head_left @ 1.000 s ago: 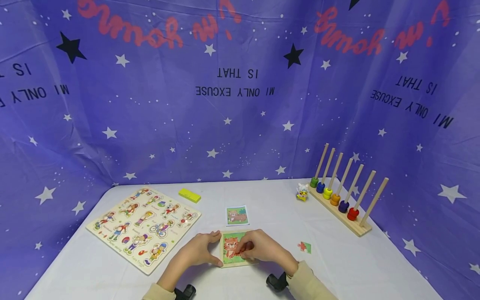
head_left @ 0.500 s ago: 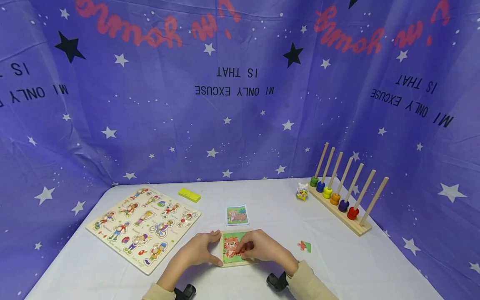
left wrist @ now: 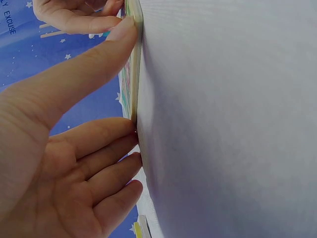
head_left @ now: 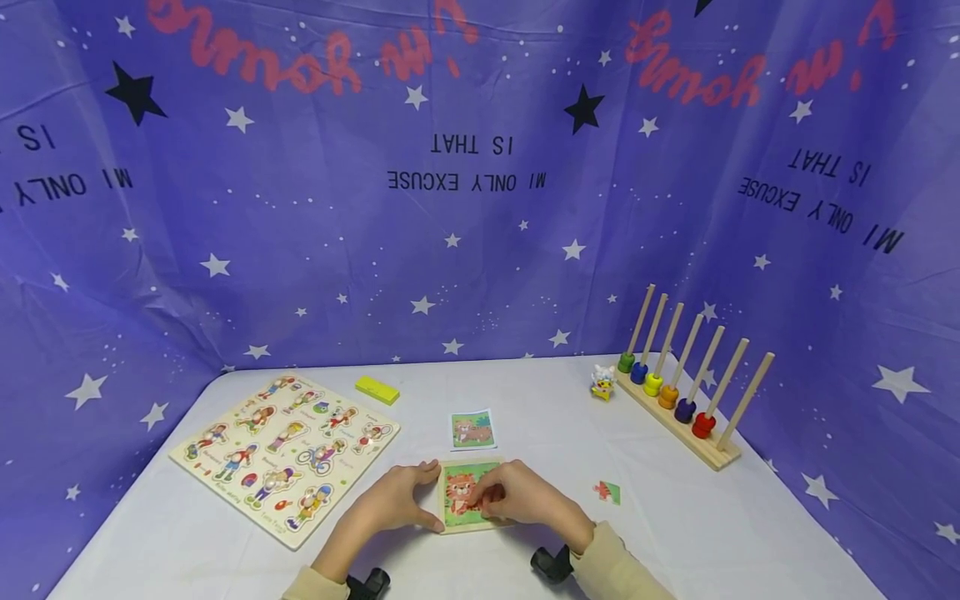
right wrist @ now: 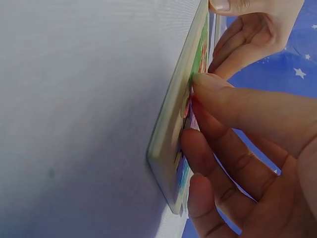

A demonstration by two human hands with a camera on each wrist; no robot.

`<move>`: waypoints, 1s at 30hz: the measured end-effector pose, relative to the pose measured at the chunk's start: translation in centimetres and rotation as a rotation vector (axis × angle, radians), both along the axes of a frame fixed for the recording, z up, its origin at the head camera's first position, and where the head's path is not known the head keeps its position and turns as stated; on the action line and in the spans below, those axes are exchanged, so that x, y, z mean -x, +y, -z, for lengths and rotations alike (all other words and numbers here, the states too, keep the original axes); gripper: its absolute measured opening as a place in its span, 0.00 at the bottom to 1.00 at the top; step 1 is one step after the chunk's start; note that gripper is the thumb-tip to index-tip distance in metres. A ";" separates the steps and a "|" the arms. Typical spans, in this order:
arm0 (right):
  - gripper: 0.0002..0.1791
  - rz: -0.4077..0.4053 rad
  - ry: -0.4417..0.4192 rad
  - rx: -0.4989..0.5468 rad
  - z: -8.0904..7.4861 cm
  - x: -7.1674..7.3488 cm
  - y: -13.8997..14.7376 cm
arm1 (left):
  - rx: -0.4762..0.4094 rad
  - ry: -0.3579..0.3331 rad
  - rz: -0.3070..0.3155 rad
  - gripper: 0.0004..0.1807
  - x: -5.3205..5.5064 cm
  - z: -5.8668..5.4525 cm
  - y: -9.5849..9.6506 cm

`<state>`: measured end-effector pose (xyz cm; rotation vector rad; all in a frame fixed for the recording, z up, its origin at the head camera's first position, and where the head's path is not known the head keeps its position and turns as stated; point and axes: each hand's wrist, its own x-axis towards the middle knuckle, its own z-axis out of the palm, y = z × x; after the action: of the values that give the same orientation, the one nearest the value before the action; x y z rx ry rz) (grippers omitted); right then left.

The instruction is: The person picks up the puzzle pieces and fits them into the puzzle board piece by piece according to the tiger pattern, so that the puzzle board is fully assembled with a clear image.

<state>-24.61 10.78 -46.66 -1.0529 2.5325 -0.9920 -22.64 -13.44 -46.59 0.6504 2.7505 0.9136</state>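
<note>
A wooden-framed jigsaw board (head_left: 465, 469) with a red tiger on green lies flat at the front of the table. My left hand (head_left: 401, 500) holds its left edge, the thumb at the near corner and the forefinger at the far one. In the left wrist view, the other fingers spread loosely beside the board. Over the board's right half, my right hand (head_left: 521, 497) pinches a small puzzle piece (right wrist: 186, 105) against the picture, mostly hidden by the fingertips. One loose puzzle piece (head_left: 606, 492), red and green, lies to the right.
Behind the board is a picture card (head_left: 472, 430). A large peg puzzle (head_left: 288, 454) fills the left side, near a yellow block (head_left: 377, 389). At the right stand a small white-and-yellow figurine (head_left: 602, 382) and a bead rack (head_left: 682, 417) with upright rods.
Both hands keep their places on the board, with no clear movement of the fingers. The head view has shifted very slightly.
</note>
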 end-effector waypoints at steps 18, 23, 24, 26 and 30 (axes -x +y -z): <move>0.09 -0.024 0.065 0.022 -0.2 -0.1 1.6 | -0.011 -0.011 0.005 0.49 -0.2 -0.1 0.0; 0.12 -0.013 0.084 0.014 -0.2 0.0 3.1 | -0.010 -0.006 0.005 0.49 -0.2 -0.2 0.0; 0.12 -0.013 0.090 0.014 -0.2 0.1 3.4 | -0.009 -0.004 0.004 0.49 -0.2 -0.2 0.0; 0.14 -0.008 0.103 0.014 -0.2 0.1 4.2 | -0.010 -0.003 0.004 0.49 -0.2 -0.2 0.0; 0.17 0.015 0.124 0.001 -0.3 0.1 6.0 | -0.014 -0.003 0.008 0.49 -0.2 -0.2 0.0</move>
<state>-24.71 16.77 -46.35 -1.1300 2.6419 -0.9595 -22.40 -13.43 -46.39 0.6612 2.7398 0.9326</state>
